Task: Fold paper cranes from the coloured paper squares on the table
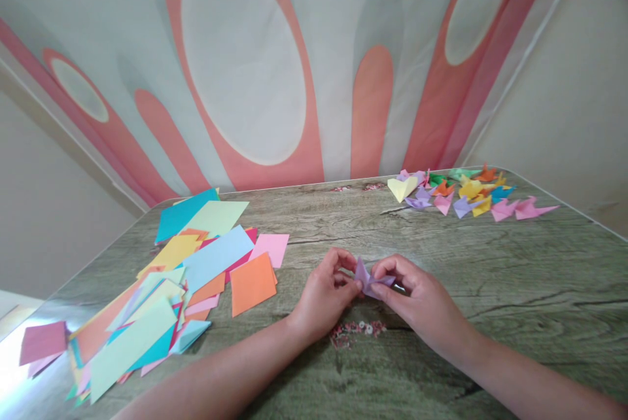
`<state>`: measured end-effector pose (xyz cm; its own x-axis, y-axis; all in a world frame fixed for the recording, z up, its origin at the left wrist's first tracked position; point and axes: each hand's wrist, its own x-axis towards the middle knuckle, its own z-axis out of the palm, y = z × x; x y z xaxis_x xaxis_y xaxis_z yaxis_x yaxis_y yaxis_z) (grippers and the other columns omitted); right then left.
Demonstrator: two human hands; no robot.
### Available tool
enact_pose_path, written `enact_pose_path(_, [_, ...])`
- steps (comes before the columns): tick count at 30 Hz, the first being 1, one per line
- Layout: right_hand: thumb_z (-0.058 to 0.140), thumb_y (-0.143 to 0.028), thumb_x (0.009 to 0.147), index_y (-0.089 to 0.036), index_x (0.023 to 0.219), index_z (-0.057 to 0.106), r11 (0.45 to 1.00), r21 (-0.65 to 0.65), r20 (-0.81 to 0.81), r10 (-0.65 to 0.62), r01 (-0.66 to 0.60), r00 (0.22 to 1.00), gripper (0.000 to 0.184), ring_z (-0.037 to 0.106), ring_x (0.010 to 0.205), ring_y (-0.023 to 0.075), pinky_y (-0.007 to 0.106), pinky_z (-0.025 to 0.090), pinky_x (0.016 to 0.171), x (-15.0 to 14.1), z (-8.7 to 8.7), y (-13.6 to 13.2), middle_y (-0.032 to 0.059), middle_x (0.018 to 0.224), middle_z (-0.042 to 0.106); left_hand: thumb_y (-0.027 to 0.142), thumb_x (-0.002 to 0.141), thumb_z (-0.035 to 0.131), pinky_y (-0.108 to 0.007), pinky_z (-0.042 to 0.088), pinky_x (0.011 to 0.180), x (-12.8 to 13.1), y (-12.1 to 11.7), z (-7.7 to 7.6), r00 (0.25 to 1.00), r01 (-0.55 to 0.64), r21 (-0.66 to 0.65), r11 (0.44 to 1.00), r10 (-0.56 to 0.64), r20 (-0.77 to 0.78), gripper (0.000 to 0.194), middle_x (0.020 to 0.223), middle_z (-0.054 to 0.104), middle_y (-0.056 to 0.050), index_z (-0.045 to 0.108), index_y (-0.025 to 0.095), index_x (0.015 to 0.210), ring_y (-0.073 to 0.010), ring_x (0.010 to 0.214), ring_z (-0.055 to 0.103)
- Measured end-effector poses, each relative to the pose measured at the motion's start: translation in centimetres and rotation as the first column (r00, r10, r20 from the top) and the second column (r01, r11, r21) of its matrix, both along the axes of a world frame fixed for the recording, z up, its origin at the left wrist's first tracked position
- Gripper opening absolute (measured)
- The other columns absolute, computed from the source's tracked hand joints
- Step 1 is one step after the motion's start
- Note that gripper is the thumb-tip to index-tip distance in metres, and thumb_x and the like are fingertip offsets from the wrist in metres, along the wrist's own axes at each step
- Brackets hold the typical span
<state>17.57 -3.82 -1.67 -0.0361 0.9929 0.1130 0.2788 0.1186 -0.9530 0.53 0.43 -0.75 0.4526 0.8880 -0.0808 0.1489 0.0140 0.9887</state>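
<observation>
A small folded piece of light purple origami paper [366,278] with pointed flaps is held between both hands, just above the table. My left hand [328,289] pinches its left side between thumb and fingers. On the right side, my right hand [409,286] grips a pointed flap with thumb and forefinger. The fingertips cover part of the folds. Below the hands, a patch of small pink and white printed marks or bits [360,330] shows on the wood-grain tabletop [314,224]; I cannot tell which.
Loose coloured paper sheets [216,260] lie overlapping across the table's left side. A group of folded paper figures [471,190] in several colours sits at the back right, with a pale yellow paper heart [402,188]. Behind the table stands a pink and white patterned wall covering [245,60].
</observation>
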Motion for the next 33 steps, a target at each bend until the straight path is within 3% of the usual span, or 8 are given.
enact_pose_path(4, [0.059, -0.029, 0.087, -0.022, 0.104, 0.055, 0.993, -0.047, -0.131, 0.098, -0.105, 0.987, 0.019, 0.063, 0.088, 0.0168, 0.028, 0.048, 0.078, -0.1, 0.3, -0.3, 0.0011, 0.093, 0.065, 0.017, 0.078, 0.065, -0.021, 0.045, 0.062, -0.1, 0.4, 0.0, 0.998, 0.004, -0.055, 0.998, 0.000, 0.071, 0.028, 0.086, 0.060, -0.001, 0.051, 0.017, 0.102, -0.0107, 0.070, 0.058])
enact_pose_path(8, [0.054, -0.036, 0.090, -0.021, 0.093, 0.062, 0.992, -0.065, -0.024, 0.102, -0.104, 0.994, 0.018, 0.061, 0.080, 0.0165, 0.028, 0.046, 0.072, 0.4, 0.5, -0.3, 0.0012, 0.086, 0.065, 0.022, 0.076, 0.069, -0.022, 0.045, 0.066, -0.3, 0.7, -0.3, 0.998, 0.019, -0.036, 0.999, -0.017, 0.056, 0.030, 0.085, 0.062, -0.003, 0.059, 0.014, 0.103, -0.0122, 0.073, 0.057])
enact_pose_path(11, [0.053, -0.040, 0.090, -0.020, 0.091, 0.064, 0.990, -0.097, -0.006, 0.103, -0.103, 0.995, 0.023, 0.059, 0.076, 0.0168, 0.028, 0.046, 0.070, 0.7, 0.4, 0.0, 0.0010, 0.081, 0.065, 0.029, 0.075, 0.071, -0.020, 0.041, 0.056, -0.5, 0.9, -0.3, 0.999, 0.038, -0.073, 0.997, -0.035, 0.039, 0.030, 0.082, 0.063, -0.003, 0.063, 0.013, 0.099, -0.0091, 0.061, 0.053])
enact_pose_path(18, [0.053, -0.043, 0.090, -0.021, 0.099, 0.064, 0.982, -0.147, -0.074, 0.111, -0.121, 0.991, 0.026, 0.059, 0.077, 0.0166, 0.028, 0.046, 0.070, 1.1, -0.3, 0.4, 0.0009, 0.083, 0.066, 0.041, 0.079, 0.067, -0.018, 0.028, 0.044, -0.8, 0.9, -0.2, 0.999, 0.043, -0.159, 0.986, -0.042, 0.004, 0.030, 0.049, 0.054, 0.004, 0.064, 0.013, 0.090, -0.0069, 0.042, 0.043])
enact_pose_path(27, [0.056, -0.041, 0.088, -0.020, 0.097, 0.062, 0.982, -0.148, -0.095, 0.105, -0.119, 0.990, 0.024, 0.058, 0.074, 0.0152, 0.026, 0.046, 0.067, 1.1, -0.2, 0.4, 0.0004, 0.081, 0.064, 0.044, 0.076, 0.070, -0.017, 0.031, 0.046, -0.9, 1.1, -0.3, 0.993, 0.084, -0.285, 0.955, -0.056, 0.105, 0.034, 0.052, 0.056, 0.004, 0.062, 0.013, 0.087, -0.0055, 0.043, 0.043])
enact_pose_path(33, [0.055, -0.047, 0.088, -0.019, 0.086, 0.062, 0.978, -0.147, -0.116, 0.134, -0.150, 0.984, 0.029, 0.054, 0.071, 0.0145, 0.026, 0.043, 0.065, 1.0, 0.2, 0.3, -0.0004, 0.076, 0.061, 0.042, 0.072, 0.074, -0.019, 0.040, 0.052, -0.7, 0.9, -0.2, 0.989, 0.095, -0.279, 0.956, -0.059, 0.137, 0.035, 0.055, 0.059, 0.002, 0.063, 0.012, 0.083, -0.0074, 0.049, 0.050])
